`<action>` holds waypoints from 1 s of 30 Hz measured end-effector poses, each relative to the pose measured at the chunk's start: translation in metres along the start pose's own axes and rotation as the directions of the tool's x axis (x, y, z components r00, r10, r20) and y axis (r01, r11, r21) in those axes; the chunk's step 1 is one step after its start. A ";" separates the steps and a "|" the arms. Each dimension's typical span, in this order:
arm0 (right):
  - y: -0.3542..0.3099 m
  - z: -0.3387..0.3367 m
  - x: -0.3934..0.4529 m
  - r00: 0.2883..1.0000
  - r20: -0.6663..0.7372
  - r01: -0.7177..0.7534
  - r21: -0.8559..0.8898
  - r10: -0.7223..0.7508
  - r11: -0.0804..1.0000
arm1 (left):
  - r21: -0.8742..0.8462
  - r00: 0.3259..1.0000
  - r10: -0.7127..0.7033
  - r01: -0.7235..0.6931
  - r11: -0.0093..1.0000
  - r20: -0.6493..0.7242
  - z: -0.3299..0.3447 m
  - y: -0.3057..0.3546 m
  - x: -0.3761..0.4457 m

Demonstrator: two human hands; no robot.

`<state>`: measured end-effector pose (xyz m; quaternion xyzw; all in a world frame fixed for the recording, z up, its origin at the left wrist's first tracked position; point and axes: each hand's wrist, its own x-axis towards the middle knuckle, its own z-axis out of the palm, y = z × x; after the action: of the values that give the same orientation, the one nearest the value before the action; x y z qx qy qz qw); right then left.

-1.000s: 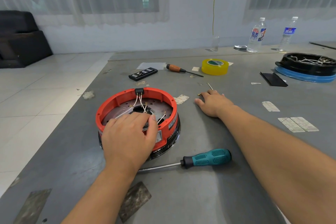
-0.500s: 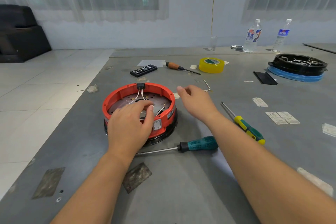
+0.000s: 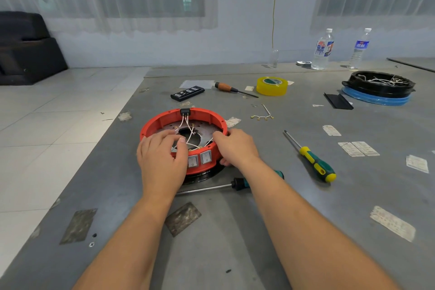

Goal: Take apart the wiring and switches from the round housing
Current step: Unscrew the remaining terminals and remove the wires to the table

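1. The grey worktop [image 3: 235, 242] has its left edge running diagonally from near left to mid-far, with white tiled floor [image 3: 47, 136] beyond it. Bare surface lies near the camera between the two forearms.
2. The round orange plastic housing [image 3: 202, 116] sits left of centre on the worktop, close to that left edge, on a black base.
3. Inside the housing, thin white wires [image 3: 188, 125] run from a black connector block [image 3: 185, 111] on the far rim down toward a perforated metal plate with a central opening.
4. Two silver-framed rocker switches [image 3: 199, 159] are set side by side in the near outer wall.
5. The left hand [image 3: 162, 160] rests over the near-left rim, fingers curled inward toward the wires; whether it pinches a wire cannot be told.
6. The right hand [image 3: 235, 146] grips the near-right rim, fingers over the top and thumb against the outer wall.
7. A teal-handled screwdriver [image 3: 235, 183] lies just near of the housing, partly under the right forearm.
8. A yellow-and-green-handled screwdriver [image 3: 315, 165] lies to the right, well apart from the housing.
9. A yellow roll of tape [image 3: 271, 86], a wooden-handled screwdriver [image 3: 226, 87] and a black bit case [image 3: 187, 93] lie farther back.
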<state>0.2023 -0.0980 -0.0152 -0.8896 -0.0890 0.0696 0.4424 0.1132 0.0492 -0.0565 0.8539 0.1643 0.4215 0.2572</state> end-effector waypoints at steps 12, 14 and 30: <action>0.010 -0.012 0.001 0.970 -0.167 0.206 0.167 -0.178 0.964 | -0.344 0.986 -0.132 0.090 0.935 -0.102 -0.005 0.003 0.006; 0.014 -0.012 0.001 0.953 -0.208 0.257 0.161 -0.222 0.953 | -0.511 0.976 -0.219 0.185 0.839 -0.006 -0.003 0.001 0.005; 0.021 -0.017 -0.001 0.907 -0.323 0.356 0.251 -0.269 0.900 | -0.817 0.828 -0.272 0.545 0.189 0.490 -0.006 -0.011 0.014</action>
<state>0.2069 -0.1232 -0.0216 -0.7852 -0.1567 -0.1169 0.5876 0.1154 0.0665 -0.0506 0.5079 0.0803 0.2461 0.8216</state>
